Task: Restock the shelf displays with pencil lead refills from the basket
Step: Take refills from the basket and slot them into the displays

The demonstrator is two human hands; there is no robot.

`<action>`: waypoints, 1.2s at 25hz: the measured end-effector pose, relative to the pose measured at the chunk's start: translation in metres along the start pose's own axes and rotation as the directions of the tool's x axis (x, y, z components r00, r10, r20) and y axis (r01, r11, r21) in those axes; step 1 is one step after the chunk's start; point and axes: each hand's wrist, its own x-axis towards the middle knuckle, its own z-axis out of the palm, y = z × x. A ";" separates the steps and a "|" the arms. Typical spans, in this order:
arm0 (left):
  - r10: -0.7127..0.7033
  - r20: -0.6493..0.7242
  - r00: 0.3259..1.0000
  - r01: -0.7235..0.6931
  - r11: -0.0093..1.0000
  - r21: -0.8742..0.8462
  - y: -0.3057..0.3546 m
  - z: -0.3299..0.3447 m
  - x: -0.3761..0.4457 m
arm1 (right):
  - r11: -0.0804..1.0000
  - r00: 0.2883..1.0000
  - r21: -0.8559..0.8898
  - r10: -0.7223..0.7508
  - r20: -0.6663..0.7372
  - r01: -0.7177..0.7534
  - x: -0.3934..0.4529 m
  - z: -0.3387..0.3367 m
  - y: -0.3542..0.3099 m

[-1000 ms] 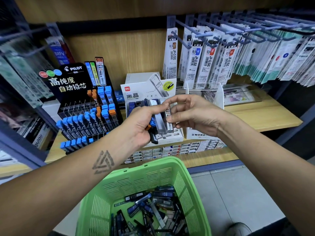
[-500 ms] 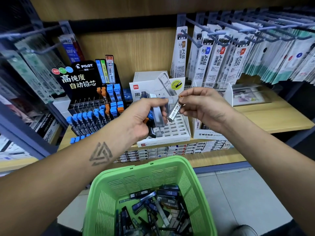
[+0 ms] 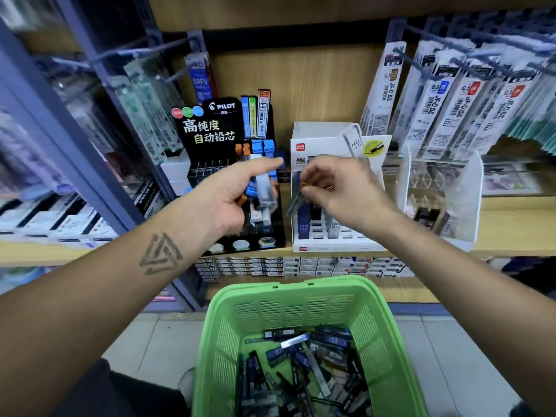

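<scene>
Our right hand (image 3: 340, 194) pinches one slim lead refill case (image 3: 296, 203) over the white display (image 3: 337, 236); our left hand (image 3: 231, 200) grips several refill cases (image 3: 264, 191). Light, rigid, slick plastic, probably best pinched mid-body.

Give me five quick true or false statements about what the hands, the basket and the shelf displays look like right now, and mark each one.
1. The left hand holds several lead refill cases at once. True.
2. The right hand is empty. False: it pinches a single refill case with an orange cap.
3. The green basket has no refills left in it. False: many refill cases lie piled in its bottom.
4. The right hand is over the white display box, which stands to the right of the black Pilot display. True.
5. The white display box sits on the floor. False: it stands on the wooden shelf.
</scene>
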 end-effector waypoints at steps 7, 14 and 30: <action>-0.008 -0.045 0.999 0.007 0.999 -0.033 0.009 -0.035 -0.006 | 0.976 0.993 -0.195 -0.080 0.082 0.094 0.011 0.035 -0.002; -0.033 -0.095 0.995 0.034 0.999 0.010 0.002 -0.049 -0.001 | 0.881 0.986 -0.454 -0.072 0.150 0.133 0.015 0.050 -0.008; -0.035 -0.061 0.998 0.037 0.999 0.025 -0.005 -0.040 0.005 | 0.867 0.984 -0.485 -0.033 0.175 0.116 0.012 0.051 -0.004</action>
